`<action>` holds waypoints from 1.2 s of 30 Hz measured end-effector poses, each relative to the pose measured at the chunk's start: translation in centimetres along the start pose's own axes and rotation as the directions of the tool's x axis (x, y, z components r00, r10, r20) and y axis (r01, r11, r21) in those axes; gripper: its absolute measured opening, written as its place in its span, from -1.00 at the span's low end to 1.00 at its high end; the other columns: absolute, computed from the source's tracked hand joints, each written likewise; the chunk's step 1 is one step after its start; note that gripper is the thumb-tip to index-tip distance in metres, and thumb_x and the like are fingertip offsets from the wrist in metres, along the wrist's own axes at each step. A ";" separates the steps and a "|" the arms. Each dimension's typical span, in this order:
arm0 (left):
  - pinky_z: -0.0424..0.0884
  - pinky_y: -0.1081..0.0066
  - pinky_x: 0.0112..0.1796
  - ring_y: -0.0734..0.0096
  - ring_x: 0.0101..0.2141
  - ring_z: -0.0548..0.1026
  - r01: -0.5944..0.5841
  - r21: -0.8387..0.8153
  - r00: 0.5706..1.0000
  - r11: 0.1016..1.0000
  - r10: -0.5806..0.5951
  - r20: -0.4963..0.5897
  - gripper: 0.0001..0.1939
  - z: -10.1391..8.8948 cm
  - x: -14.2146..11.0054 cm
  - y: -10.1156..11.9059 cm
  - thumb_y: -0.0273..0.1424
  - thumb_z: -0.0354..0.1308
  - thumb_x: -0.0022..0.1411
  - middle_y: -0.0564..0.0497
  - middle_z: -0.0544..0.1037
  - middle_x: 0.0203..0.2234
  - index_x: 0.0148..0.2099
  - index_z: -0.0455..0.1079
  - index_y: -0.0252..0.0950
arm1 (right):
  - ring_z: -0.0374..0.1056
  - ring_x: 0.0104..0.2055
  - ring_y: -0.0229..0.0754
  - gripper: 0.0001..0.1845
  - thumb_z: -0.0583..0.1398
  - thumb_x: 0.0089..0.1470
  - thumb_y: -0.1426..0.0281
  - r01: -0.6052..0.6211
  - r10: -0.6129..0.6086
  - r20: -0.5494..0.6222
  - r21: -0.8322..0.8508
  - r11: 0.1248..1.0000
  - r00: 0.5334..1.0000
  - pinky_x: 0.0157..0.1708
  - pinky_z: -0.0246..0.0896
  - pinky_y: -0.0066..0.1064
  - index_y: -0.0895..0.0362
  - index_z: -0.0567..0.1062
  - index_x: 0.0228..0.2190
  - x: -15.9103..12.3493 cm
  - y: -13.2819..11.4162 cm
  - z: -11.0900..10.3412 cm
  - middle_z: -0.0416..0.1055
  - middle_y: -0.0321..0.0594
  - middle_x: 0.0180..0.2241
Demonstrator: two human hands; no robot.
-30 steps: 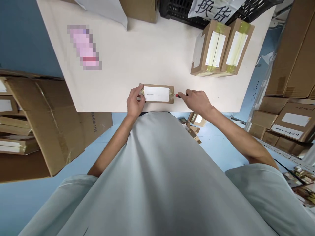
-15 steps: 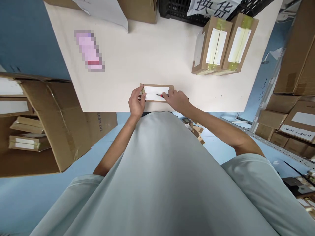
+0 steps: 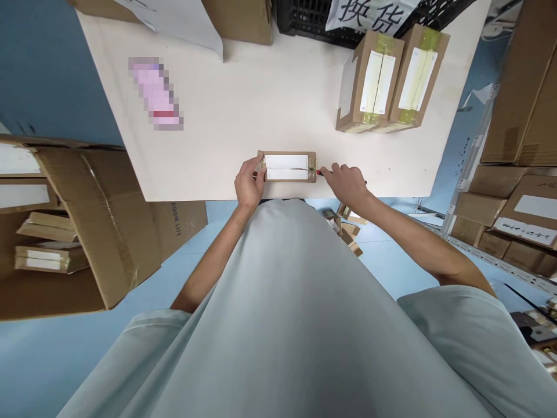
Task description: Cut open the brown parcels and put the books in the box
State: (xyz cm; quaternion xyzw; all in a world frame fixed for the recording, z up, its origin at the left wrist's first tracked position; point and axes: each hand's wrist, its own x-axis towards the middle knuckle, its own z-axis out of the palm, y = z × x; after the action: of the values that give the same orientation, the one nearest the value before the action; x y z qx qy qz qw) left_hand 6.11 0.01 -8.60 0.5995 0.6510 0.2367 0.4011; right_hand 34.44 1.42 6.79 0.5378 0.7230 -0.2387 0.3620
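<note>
Small box (image 3: 289, 165): flat on the white table (image 3: 243, 98), at its near edge.
Left hand (image 3: 249, 181): grasping the small box's left end between thumb and fingers.
Right hand (image 3: 348, 186): just right of the small box, closed around a red-and-black cutter (image 3: 319, 172); whether its tip touches, I cannot tell.
Taped boxes (image 3: 378, 81): standing beyond the small box, to its right.
Step in hand: seemingly slitting the small box's lengthwise seam (image 3: 285, 169).
Next move: calls for a steady left hold and a shallow blade at the right-end tape (image 3: 312, 175).
</note>
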 end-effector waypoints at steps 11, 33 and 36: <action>0.70 0.22 0.00 0.13 0.01 0.70 -0.026 0.066 1.000 0.997 0.026 -0.009 -0.39 -2.4 -0.3 -1.4 0.04 -0.02 0.69 -0.24 0.61 0.29 0.48 0.49 -0.17 | 0.50 0.00 0.07 -0.34 -0.15 0.66 0.25 -0.148 0.233 -0.272 0.298 0.943 0.934 -0.17 0.23 -0.29 0.09 0.26 0.60 2.5 5.2 7.8 0.56 0.14 0.15; 0.30 -0.26 0.47 -0.24 0.50 0.32 -0.331 0.370 0.923 0.868 0.215 0.319 -0.38 -5.8 2.6 -0.6 -0.09 0.21 0.58 -0.28 0.41 0.51 0.55 0.37 -0.15 | 0.32 0.48 0.16 -0.42 0.00 0.64 0.18 0.288 0.139 -0.645 0.510 0.810 0.751 0.46 0.36 0.10 0.16 0.46 0.43 9.5 -3.7 11.4 0.39 0.16 0.45; 0.31 -0.30 0.44 -0.28 0.46 0.39 -0.367 0.407 0.899 0.836 0.207 0.387 -0.40 -5.2 3.7 -0.7 -0.18 0.16 0.61 -0.34 0.48 0.45 0.56 0.37 -0.22 | 0.30 0.49 0.23 -0.47 0.05 0.61 0.29 0.349 -0.023 -0.643 0.386 0.854 0.766 0.48 0.31 0.17 0.23 0.46 0.41 9.8 -4.8 9.4 0.37 0.22 0.48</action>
State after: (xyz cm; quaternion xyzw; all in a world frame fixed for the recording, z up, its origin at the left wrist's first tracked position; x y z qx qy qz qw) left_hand 1.64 4.37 -7.04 0.8012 0.5140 0.0273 0.3053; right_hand 30.83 -0.97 -6.93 0.5812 0.7687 -0.2584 -0.0671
